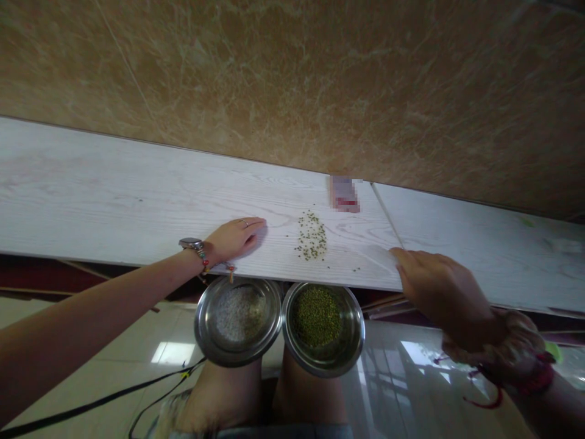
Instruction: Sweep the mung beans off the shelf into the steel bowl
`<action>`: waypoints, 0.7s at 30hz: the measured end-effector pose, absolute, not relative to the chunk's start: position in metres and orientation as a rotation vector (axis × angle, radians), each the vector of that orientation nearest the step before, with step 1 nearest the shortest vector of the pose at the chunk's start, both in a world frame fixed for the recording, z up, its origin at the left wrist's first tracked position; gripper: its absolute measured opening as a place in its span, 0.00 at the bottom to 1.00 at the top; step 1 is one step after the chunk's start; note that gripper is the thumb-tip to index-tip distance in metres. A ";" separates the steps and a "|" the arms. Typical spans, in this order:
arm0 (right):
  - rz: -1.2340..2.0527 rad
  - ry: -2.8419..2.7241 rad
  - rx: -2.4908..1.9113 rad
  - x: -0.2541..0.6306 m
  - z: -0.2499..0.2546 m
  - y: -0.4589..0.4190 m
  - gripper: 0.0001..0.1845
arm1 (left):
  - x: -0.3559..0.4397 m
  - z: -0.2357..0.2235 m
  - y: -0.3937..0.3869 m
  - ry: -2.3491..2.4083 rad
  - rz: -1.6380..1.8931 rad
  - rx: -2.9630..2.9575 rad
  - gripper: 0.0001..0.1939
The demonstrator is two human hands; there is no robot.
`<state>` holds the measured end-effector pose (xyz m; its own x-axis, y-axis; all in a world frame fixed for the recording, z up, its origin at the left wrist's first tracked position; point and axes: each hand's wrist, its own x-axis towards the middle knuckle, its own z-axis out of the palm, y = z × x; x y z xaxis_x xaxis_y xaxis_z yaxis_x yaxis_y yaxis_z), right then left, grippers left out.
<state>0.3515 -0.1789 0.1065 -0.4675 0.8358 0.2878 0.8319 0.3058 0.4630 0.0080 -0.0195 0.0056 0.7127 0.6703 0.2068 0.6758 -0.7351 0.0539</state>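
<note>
My left hand (234, 238) lies on the white wood-grain table (91, 189), fingers stretched out, holding nothing. To its right is a loose patch of small green beans (312, 236), which look like mung beans, mixed with paler grains. My right hand (441, 289) is closed at the table's front edge, slightly blurred. A thin, translucent whitish sheet (380, 257) sticks out from its fingers; its kind is unclear. Below the edge, two steel bowls sit on my lap. The left bowl (201, 332) contains white grains like rice; the right bowl (354, 350) contains green beans.
A brown marbled wall (274, 79) runs along the table's back edge. Near it lies a small pixelated packet or card (345, 195). A seam (386, 213) crosses the tabletop. Black straps (114, 390) hang at lower left above the tiled floor (388, 378).
</note>
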 end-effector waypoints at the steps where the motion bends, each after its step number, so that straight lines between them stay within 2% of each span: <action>1: 0.830 2.480 1.661 0.351 0.107 -0.180 0.14 | 0.008 0.006 -0.020 -1.138 -0.340 -2.886 0.19; 6: 0.588 2.400 1.784 0.335 0.108 -0.187 0.14 | 0.009 0.008 -0.020 -1.157 -0.352 -2.904 0.19; 13: 0.438 2.782 1.576 0.303 0.117 -0.196 0.15 | 0.009 0.006 -0.019 -1.173 -0.352 -2.911 0.20; 21: 0.716 2.863 1.445 0.312 0.113 -0.172 0.16 | 0.008 0.005 -0.019 -1.173 -0.367 -2.909 0.21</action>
<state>0.3125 -0.1716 0.1134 -0.6050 0.7308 0.3160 0.7936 0.5209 0.3145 0.0077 -0.0186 0.0051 0.6968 0.6864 0.2080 0.6826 -0.7237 0.1013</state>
